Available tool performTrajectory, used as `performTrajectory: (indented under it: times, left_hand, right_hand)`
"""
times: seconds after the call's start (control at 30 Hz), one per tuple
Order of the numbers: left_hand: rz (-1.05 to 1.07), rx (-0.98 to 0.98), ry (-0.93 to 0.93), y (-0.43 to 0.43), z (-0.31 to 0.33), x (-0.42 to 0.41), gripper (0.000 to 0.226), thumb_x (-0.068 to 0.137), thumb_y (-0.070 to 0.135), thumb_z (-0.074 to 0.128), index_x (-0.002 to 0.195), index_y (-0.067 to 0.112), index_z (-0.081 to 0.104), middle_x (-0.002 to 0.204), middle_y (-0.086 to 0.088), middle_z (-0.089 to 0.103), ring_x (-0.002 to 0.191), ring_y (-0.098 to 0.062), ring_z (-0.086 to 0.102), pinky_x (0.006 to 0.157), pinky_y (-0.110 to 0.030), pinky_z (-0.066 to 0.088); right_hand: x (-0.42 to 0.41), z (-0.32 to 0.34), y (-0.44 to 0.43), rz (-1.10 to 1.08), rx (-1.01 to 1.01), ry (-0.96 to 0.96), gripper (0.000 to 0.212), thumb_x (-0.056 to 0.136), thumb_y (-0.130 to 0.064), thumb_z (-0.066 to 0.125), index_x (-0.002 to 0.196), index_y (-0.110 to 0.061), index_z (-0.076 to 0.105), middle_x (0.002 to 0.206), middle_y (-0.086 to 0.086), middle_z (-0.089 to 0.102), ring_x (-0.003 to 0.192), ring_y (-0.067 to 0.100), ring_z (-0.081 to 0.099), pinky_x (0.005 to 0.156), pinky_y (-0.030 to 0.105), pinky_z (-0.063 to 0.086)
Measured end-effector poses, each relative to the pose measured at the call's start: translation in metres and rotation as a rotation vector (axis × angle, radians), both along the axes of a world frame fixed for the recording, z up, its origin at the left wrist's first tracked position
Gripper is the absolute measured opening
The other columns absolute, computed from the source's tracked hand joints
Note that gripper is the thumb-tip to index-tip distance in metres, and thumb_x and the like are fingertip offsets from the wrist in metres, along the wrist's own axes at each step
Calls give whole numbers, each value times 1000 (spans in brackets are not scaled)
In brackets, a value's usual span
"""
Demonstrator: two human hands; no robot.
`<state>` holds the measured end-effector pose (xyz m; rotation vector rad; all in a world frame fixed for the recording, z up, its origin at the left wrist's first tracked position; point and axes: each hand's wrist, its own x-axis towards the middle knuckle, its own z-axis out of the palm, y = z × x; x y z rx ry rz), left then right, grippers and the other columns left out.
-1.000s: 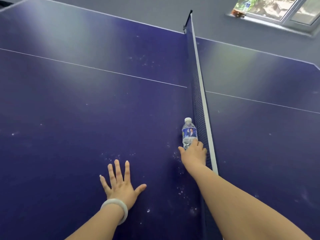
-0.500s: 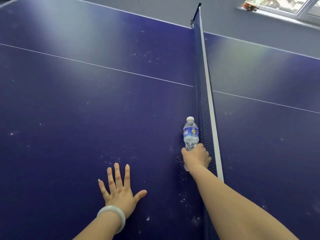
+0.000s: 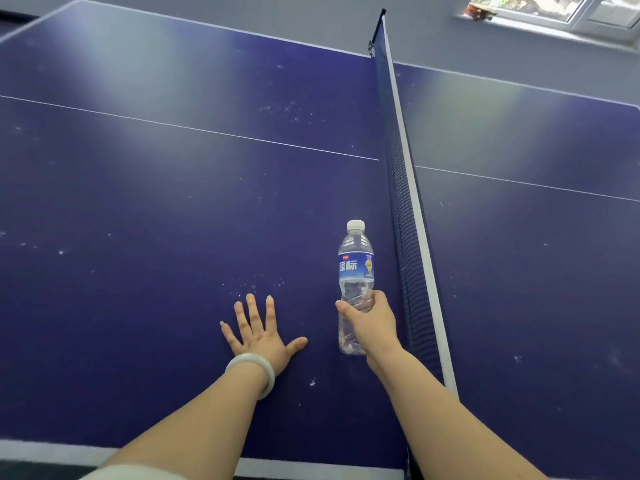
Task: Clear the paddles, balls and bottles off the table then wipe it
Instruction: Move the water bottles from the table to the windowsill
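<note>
Just right of the frame's centre, the grip of the right hand point(image 3: 372, 323) is clamped around the lower half of a clear bottle point(image 3: 356, 268) with a white cap, just beside the net point(image 3: 405, 209). Whether water is inside, I cannot tell. The left hand point(image 3: 259, 336) lies flat on the blue counter point(image 3: 156, 220), its grip apart.

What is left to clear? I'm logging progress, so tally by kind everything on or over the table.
bottle: 1
hands: 2, left hand flat on the table, right hand gripping the bottle
bangle: 1
net: 1
Total: 5
</note>
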<state>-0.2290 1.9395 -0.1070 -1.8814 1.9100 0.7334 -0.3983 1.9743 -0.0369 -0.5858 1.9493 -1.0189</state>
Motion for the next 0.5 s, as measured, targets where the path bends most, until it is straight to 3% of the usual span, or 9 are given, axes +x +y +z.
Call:
performTrajectory:
  times: [0.1, 0.2, 0.27, 0.33, 0.4, 0.5]
  left_hand:
    - [-36, 14, 29, 0, 4, 5, 105, 85, 80, 34, 148, 27, -32, 152, -9, -43, 140, -33, -38, 110, -62, -19]
    - [-69, 22, 64, -2, 13, 18, 94, 91, 72, 36, 153, 29, -20, 158, -5, -34, 146, -30, -29, 116, -57, -10]
    - [-61, 17, 110, -1, 23, 26, 81, 96, 64, 39, 157, 29, 0, 163, -3, -18, 150, -26, -16, 121, -53, 1]
    - [-23, 7, 167, 3, 37, 31, 66, 99, 55, 43, 154, 22, 27, 164, -4, 9, 150, -26, 11, 119, -48, 22]
    - [22, 1, 243, 12, 50, 31, 52, 100, 48, 46, 139, 13, 48, 145, -7, 43, 126, -25, 47, 100, -38, 43]
    - [32, -25, 361, 36, 71, 18, 36, 102, 39, 48, 121, 10, 56, 114, -2, 60, 92, -18, 55, 77, -28, 42]
  right_hand:
    - [18, 9, 28, 30, 24, 1, 44, 81, -15, 79, 110, -16, 46, 100, 0, 61, 88, 14, 63, 80, 34, 54]
    - [26, 17, 55, 38, 40, 9, 47, 78, -8, 79, 110, -17, 46, 104, 0, 60, 93, 15, 63, 85, 39, 55]
    - [27, 27, 71, 39, 33, 5, 47, 76, -6, 78, 111, -17, 48, 104, 1, 61, 94, 16, 63, 88, 38, 55]
    - [24, 40, 84, 54, 4, -8, 46, 75, -4, 77, 111, -17, 51, 103, 1, 63, 94, 15, 63, 87, 34, 53]
    - [20, 54, 93, 71, -24, -6, 47, 74, -4, 77, 110, -17, 51, 104, 1, 63, 96, 17, 64, 87, 35, 54]
    - [10, 79, 110, 78, -100, -26, 51, 75, -4, 79, 114, -17, 50, 106, 0, 60, 98, 17, 62, 85, 34, 54]
